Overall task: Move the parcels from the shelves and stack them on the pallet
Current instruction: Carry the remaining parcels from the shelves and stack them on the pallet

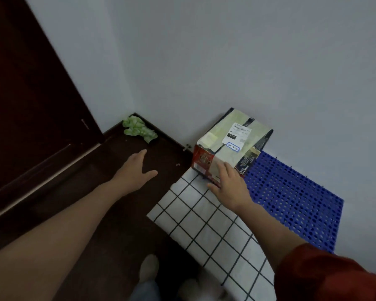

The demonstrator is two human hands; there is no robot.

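So, wall [226, 61]: pale grey, fills the top and right of the view.
Door [20, 94]: dark brown, along the left side.
Floor [117, 213]: dark, running into the corner between door and wall.
Checked cloth [204, 231]: white with a black grid, lying over the pallet's left part; cloth or soft bag, cannot tell.
Pallet [291, 198]: blue, perforated, on the floor against the wall.
Parcel [232, 135]: taped carton with red and dark print, on the pallet's far left corner, back edge at the wall.
Left hand [135, 170]: off the pallet, over bare floor, fingers spread and loose, holding nothing.
Right hand [230, 185]: fingers fairly straight, laid on the parcel's near face, thumb out to the left; not curled round it. Red sleeve [323, 274] at the forearm.
Shoes [149, 268]: pale, at the bottom edge.
Green wad [139, 129]: crumpled, in the floor corner by the door.
Shipping label [239, 133]: white, on the parcel's top.
Tag [233, 147]: blue-edged, handwritten "3-3-1", just below the label.
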